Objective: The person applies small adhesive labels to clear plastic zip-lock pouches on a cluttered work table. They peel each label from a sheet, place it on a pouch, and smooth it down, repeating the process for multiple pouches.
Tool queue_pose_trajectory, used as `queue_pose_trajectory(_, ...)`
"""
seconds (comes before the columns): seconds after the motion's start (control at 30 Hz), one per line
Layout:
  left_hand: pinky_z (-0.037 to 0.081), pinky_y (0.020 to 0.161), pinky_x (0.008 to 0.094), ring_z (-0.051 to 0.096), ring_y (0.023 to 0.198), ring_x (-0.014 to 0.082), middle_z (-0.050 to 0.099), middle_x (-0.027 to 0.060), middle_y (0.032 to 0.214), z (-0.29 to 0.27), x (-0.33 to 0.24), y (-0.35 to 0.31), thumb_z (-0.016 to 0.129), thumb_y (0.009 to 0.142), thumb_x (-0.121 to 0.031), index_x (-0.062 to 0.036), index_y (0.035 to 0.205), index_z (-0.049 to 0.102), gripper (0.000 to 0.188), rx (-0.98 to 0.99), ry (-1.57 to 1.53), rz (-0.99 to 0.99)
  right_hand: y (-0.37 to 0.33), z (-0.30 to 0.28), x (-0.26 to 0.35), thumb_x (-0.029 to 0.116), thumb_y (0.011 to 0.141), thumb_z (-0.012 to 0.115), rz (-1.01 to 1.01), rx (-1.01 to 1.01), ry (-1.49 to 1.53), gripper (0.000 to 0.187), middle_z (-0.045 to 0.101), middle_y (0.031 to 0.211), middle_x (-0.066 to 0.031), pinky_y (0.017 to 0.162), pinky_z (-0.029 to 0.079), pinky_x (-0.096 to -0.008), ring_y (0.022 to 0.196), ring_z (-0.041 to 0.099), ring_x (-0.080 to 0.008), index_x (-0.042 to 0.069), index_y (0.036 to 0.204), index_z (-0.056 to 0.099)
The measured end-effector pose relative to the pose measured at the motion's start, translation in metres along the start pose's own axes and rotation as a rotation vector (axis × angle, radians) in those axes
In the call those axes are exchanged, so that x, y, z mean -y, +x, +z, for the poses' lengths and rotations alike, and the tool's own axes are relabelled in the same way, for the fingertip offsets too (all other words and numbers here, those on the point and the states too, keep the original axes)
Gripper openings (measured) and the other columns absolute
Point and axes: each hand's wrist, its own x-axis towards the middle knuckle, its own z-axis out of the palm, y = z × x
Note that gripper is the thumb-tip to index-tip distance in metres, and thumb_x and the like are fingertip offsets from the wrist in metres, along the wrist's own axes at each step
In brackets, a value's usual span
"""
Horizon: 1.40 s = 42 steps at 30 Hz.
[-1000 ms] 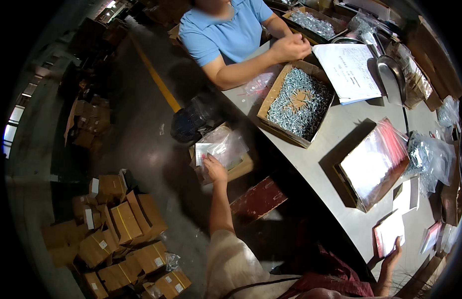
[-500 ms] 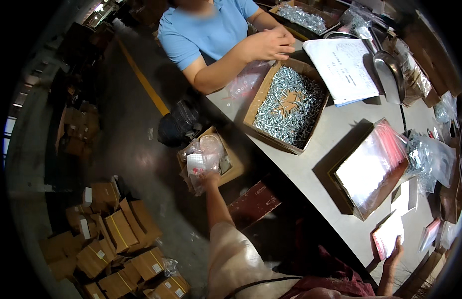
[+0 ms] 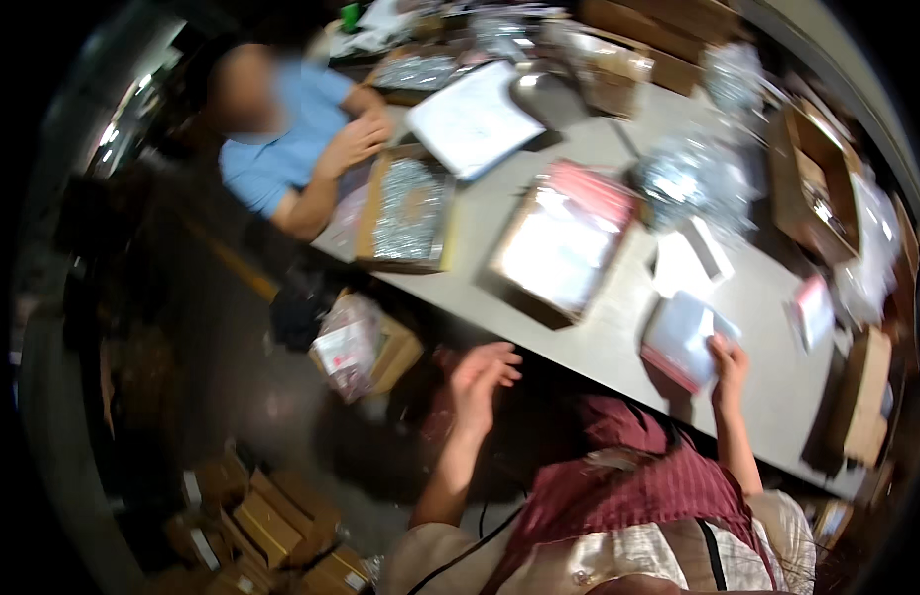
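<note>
Pinching a stack of clear plastic bags in the right hand, with the grip clamped on the right-hand side, out over the near part of the desk! Throwing a dark shadow just below. Aiming the red edge toward the near side and leftward, the clear end toward the far side and rightward. Looking almost square, so too close to call on the long axis.

Across to the left hand, hanging just off the near edge of the desk, with the grip empty, fingers bent and apart.

Beyond the stack, spotting a white folded card, then, farther left, an open box of larger bags, pointing red edges toward the far side and rightward.

On to the print: picking out red marks on a white label in a low carton beside the desk, too blurred to read. Just as unreadable on the white sheets, and on pale labels across brown cartons below.
</note>
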Motion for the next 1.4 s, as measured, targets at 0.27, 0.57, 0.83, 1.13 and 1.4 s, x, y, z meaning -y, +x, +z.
queue_pose_trajectory(0.27, 0.049, 0.098, 0.0368, 0.062, 0.111, 0.0197, 0.065, 0.0084, 0.120, 0.213, 0.020, -0.018, 0.061, 0.101, -0.021, 0.0017, 0.130, 0.056, 0.037, 0.507, -0.555, -0.446, -0.061, 0.008, 0.112, 0.012, 0.074, 0.066, -1.438, 0.167, -0.730, 0.032, 0.069, 0.114, -0.0095, 0.102, 0.050, -0.0459, 0.111, 0.064, -0.0259, 0.007, 0.106, 0.070)
queue_pose_trajectory(0.57, 0.051, 0.099, 0.0424, 0.064, 0.111, 0.0279, 0.063, 0.0158, 0.123, 0.236, 0.072, -0.004, 0.063, 0.091, -0.003, 0.0065, 0.132, 0.052, 0.044, 0.469, -0.257, -0.330, -0.073, -0.054, 0.095, 0.023, 0.079, 0.080, -0.702, 0.207, -0.224, 0.071, 0.054, 0.141, -0.0203, 0.118, 0.029, -0.0462, 0.140, 0.043, -0.0335, 0.006, 0.143, 0.052)
queue_pose_trajectory(0.83, 0.053, 0.091, 0.0389, 0.066, 0.105, 0.0287, 0.066, 0.0177, 0.117, 0.280, 0.051, -0.024, 0.075, 0.090, -0.026, 0.0049, 0.131, 0.052, 0.056, 0.579, 0.409, -0.014, -0.058, -0.062, 0.065, 0.018, 0.075, 0.081, -0.109, 0.292, 0.332, 0.060, 0.066, 0.112, -0.0080, 0.089, 0.051, -0.0321, 0.100, 0.062, -0.0167, 0.000, 0.127, 0.056)
queue_pose_trajectory(1.13, 0.051, 0.089, 0.0320, 0.060, 0.107, 0.0169, 0.058, 0.0115, 0.122, 0.294, 0.066, -0.046, 0.073, 0.093, -0.040, 0.0038, 0.132, 0.048, 0.064, 0.646, -0.008, -0.037, -0.069, -0.055, 0.076, 0.019, 0.079, 0.078, -0.670, 0.183, -0.331, 0.065, 0.057, 0.125, -0.0207, 0.098, 0.048, -0.0402, 0.114, 0.058, -0.0339, 0.003, 0.136, 0.049)
queue_pose_trajectory(1.4, 0.054, 0.080, 0.0305, 0.064, 0.097, 0.0152, 0.060, 0.0093, 0.117, 0.299, 0.053, -0.059, 0.050, 0.106, -0.027, 0.0017, 0.135, 0.047, 0.041, 0.532, -0.091, -0.081, -0.071, -0.058, 0.078, 0.040, 0.080, 0.079, -0.650, 0.436, -0.117, 0.081, 0.042, 0.143, -0.0179, 0.098, 0.046, -0.0428, 0.115, 0.052, -0.0344, 0.008, 0.146, 0.045)
